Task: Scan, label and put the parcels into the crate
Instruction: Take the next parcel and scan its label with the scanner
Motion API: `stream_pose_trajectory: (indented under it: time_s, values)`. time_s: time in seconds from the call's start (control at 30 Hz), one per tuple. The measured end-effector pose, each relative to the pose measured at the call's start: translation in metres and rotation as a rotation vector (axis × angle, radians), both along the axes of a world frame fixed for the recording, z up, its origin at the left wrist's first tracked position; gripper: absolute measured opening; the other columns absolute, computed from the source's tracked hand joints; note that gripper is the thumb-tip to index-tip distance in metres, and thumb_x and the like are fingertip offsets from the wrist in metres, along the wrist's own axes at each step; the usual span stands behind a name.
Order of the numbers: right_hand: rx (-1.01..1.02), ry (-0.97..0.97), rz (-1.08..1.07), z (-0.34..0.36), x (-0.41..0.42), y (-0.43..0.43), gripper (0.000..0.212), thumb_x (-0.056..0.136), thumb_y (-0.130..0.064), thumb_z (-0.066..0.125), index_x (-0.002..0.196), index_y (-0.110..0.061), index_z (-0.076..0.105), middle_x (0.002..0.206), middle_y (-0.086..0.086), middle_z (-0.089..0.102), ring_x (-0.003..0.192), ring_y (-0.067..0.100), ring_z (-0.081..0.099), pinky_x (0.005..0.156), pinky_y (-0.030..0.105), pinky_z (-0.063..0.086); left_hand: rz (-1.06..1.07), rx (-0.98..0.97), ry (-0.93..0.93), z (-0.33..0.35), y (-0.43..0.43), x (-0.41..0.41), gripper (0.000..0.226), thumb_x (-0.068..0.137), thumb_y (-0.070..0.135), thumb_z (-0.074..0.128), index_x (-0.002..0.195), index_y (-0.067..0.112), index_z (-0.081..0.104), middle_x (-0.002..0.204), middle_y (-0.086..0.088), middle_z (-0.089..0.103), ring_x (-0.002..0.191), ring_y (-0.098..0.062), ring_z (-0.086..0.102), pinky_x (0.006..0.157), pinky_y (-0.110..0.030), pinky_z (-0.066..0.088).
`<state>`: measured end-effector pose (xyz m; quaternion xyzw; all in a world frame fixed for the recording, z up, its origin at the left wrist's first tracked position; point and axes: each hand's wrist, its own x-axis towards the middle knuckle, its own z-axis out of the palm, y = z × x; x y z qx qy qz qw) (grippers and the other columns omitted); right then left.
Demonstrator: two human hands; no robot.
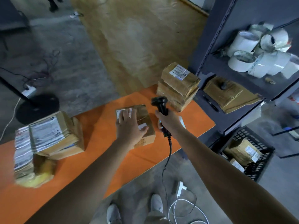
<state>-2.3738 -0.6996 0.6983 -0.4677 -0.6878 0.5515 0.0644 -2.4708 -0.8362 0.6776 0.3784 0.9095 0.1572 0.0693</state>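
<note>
The person is working the scanning step: the left hand [129, 125] is lying on top of the small brown cardboard parcel [145, 116] in the middle of the orange worktop [100, 126], its fingers [125, 114] straight and spread, pressing the box flat rather than gripping it. The right hand [168, 120] is holding the black corded handheld scanner [159, 102] just beside the parcel, fingers wrapped round its handle. To do this well, the left fingertips are probably needing to slide off the white printed label [120, 112] they are partly covering, while the scanner head is being tipped down at it. The parcel is looking creased and taped, with a second, smaller white sticker [142, 126] near the thumb. The black lattice plastic crate [254, 171] is sitting on the floor, well apart to the right, already holding a few parcels.
</note>
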Motion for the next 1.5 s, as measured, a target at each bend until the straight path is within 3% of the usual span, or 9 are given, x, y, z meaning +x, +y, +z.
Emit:
stream_pose_trajectory:
  time_s: [0.17,0.33,0.53,0.7,0.83,0.93,1.03,1.23,1.5]
  values:
    - [0.129,-0.092,0.079,-0.020,-0.028,-0.026,0.023,0.094,-0.040,0.055,0.103,-0.019,0.052,0.070,0.003,0.058,0.060,0.024,0.059,0.057,0.035,0.048,0.181,-0.031,-0.140,-0.018,-0.025,-0.021,0.099,0.079,0.061,0.065,0.148,0.011,0.015,0.145,-0.013,0.029,0.136,-0.033,0.028,0.106,-0.047,0.038]
    - [0.244,-0.165,0.056,-0.031,-0.036,-0.034,0.021,0.094,-0.043,0.051,0.103,-0.024,0.048,0.079,0.003,0.060,0.063,0.019,0.059,0.048,0.026,0.040,0.367,0.005,-0.526,-0.034,-0.032,-0.031,0.103,0.079,0.056,0.070,0.149,0.002,0.016,0.147,-0.017,0.034,0.135,-0.036,0.034,0.106,-0.045,0.039]
    - [0.234,-0.119,0.068,-0.029,-0.032,-0.036,0.014,0.094,-0.043,0.052,0.095,-0.030,0.047,0.072,0.001,0.058,0.059,0.020,0.057,0.054,0.031,0.046,0.443,0.320,-0.904,-0.034,-0.034,-0.028,0.059,0.084,0.036,0.071,0.128,0.010,0.041,0.120,-0.005,0.059,0.096,-0.019,0.061,0.063,-0.024,0.049]
    - [0.231,-0.054,0.054,-0.023,-0.030,-0.043,0.021,0.093,-0.044,0.053,0.106,-0.027,0.051,0.080,0.001,0.064,0.069,0.021,0.064,0.064,0.038,0.053,0.434,0.454,-0.864,-0.025,-0.046,-0.030,0.043,0.087,0.023,0.069,0.119,0.014,0.043,0.108,0.000,0.060,0.086,-0.011,0.060,0.054,-0.018,0.047]
    - [0.166,-0.014,0.081,-0.012,-0.033,-0.049,0.029,0.093,-0.045,0.055,0.110,-0.022,0.052,0.086,0.010,0.067,0.078,0.030,0.067,0.071,0.046,0.056,0.423,0.460,-0.782,-0.024,-0.056,-0.032,0.038,0.090,0.021,0.065,0.121,0.013,0.046,0.111,0.000,0.063,0.087,-0.011,0.061,0.065,-0.024,0.055]
    - [0.174,0.000,0.092,-0.001,-0.033,-0.053,0.021,0.093,-0.040,0.055,0.102,-0.021,0.054,0.082,0.011,0.065,0.072,0.030,0.064,0.067,0.045,0.054,0.402,0.452,-0.702,-0.026,-0.060,-0.028,0.036,0.091,0.022,0.063,0.121,0.012,0.047,0.109,-0.002,0.064,0.087,-0.014,0.063,0.061,-0.022,0.053]
    - [0.094,0.044,0.072,0.015,-0.036,-0.060,0.014,0.090,-0.031,0.054,0.086,-0.018,0.055,0.072,0.009,0.058,0.060,0.021,0.054,0.058,0.037,0.047,0.395,0.424,-0.699,-0.023,-0.056,-0.023,0.036,0.096,0.020,0.053,0.128,0.011,0.039,0.108,-0.007,0.065,0.083,-0.024,0.066,0.062,-0.038,0.058]
    - [-0.118,0.064,0.121,0.048,-0.038,-0.069,0.019,0.091,-0.029,0.055,0.099,-0.012,0.060,0.073,0.005,0.060,0.051,0.014,0.052,0.045,0.025,0.044,0.470,0.327,-0.895,-0.016,-0.056,-0.025,0.062,0.098,0.027,0.051,0.149,0.026,0.017,0.129,-0.012,0.055,0.091,-0.034,0.062,0.067,-0.048,0.059]
    - [-0.157,0.044,0.138,0.058,-0.038,-0.072,0.021,0.091,-0.031,0.055,0.101,-0.014,0.060,0.070,0.005,0.062,0.054,0.017,0.053,0.048,0.028,0.044,0.506,0.415,-0.890,-0.018,-0.054,-0.021,0.051,0.096,0.018,0.052,0.142,0.026,0.031,0.126,-0.008,0.061,0.095,-0.030,0.065,0.075,-0.047,0.060]
